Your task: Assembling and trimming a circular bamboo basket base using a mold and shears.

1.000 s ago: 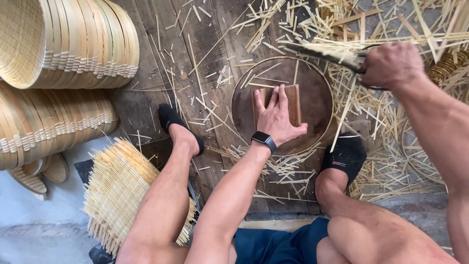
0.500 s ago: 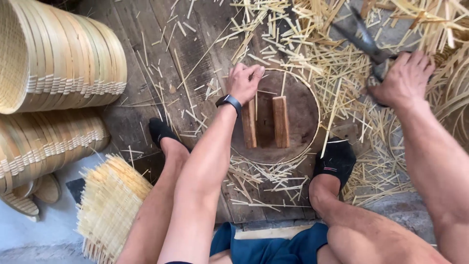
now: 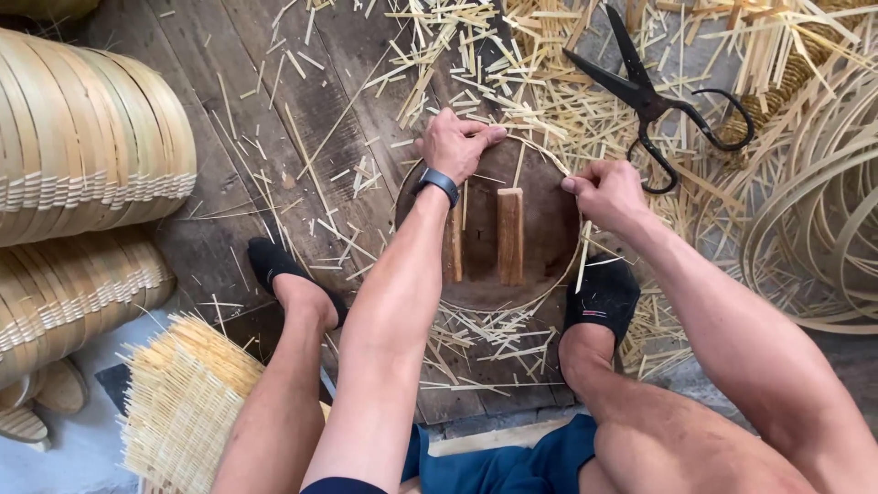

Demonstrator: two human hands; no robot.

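Observation:
A round dark wooden disc (image 3: pixel 541 236) lies on the plank floor between my feet, with two upright wooden blocks (image 3: pixel 509 235) on it and a thin bamboo hoop around its rim. My left hand (image 3: pixel 454 142) grips the disc's far left edge, fingers curled over the rim. My right hand (image 3: pixel 605 190) pinches the rim at the right side. Large black scissors (image 3: pixel 651 99) lie shut on the bamboo scraps just beyond my right hand, with nothing holding them.
Stacks of nested bamboo baskets (image 3: pixel 87 146) fill the left side. A woven bamboo mat (image 3: pixel 181 402) lies by my left leg. Coiled bamboo strips (image 3: pixel 823 220) lie at the right. Cut bamboo slivers (image 3: pixel 476 55) litter the floor.
My right hand has put down the scissors and moved onto the disc's right rim. My left hand has moved from the disc's middle to its far left edge.

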